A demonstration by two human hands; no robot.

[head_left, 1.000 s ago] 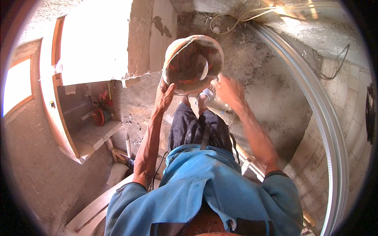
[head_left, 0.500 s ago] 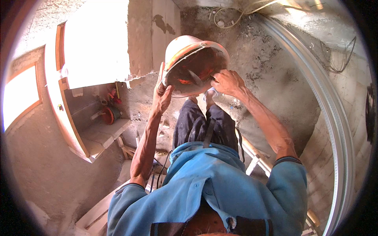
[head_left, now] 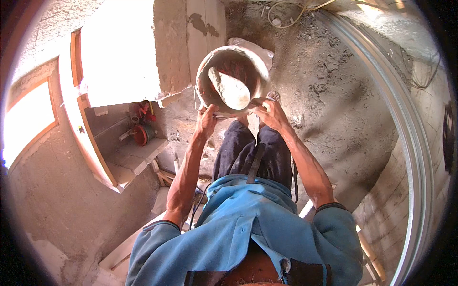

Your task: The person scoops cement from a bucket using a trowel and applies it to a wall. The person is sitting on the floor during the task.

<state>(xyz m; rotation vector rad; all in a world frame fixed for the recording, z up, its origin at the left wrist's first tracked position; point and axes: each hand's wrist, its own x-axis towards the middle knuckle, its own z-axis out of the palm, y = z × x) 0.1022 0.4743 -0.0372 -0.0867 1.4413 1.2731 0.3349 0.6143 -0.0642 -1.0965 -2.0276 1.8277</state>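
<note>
A dusty bucket (head_left: 202, 83) is in front of me above my feet, its mouth turned up toward me. My left hand (head_left: 207, 121) grips the near left part of its rim, thumb on top. At the near right my right hand (head_left: 271, 114) is closed on the rim too. Inside, the walls look dark reddish, and a bright pale patch (head_left: 231, 90) lies across the bottom; I cannot tell whether it is sunlight or powder. Just beyond the bucket a whitish sack (head_left: 255, 48) shows in part on the ground.
On a ledge at the left sits a small red and dark pot (head_left: 140, 135). Long metal profiles (head_left: 393, 107) curve down the right side. A pale hose (head_left: 286, 21) lies at the far end, and wooden pieces (head_left: 369, 248) stand behind me at the lower right.
The bucket has turned from tilted on its side to mouth up. My right hand has moved from inside its mouth to the near rim. The sack beyond it has come into view.
</note>
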